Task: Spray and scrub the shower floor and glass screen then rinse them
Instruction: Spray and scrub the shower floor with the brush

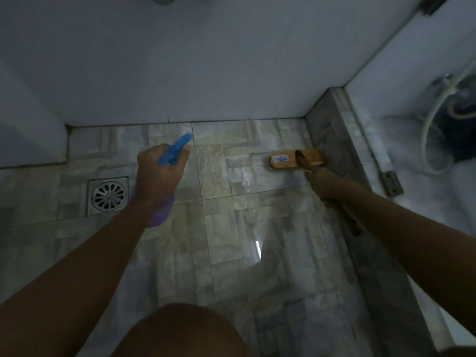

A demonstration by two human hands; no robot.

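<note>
left hand [157, 176] gripping the spray bottle [173, 153], nozzle aimed at the shower floor [231, 228]; right hand [323, 182] wrapped round the wooden scrub brush [296, 161] handle, bristles down by the curb [334, 140]

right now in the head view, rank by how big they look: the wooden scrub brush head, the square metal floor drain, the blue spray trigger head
1. square metal floor drain
2. wooden scrub brush head
3. blue spray trigger head, partly hidden by the left hand

The drain and brush head look close in size, so their order is unsure.

The wet, marbled tile floor [221, 228] carries a wooden scrub brush [296, 159] beside the raised curb [334, 140], plus a round-grated drain [108, 195].
</note>
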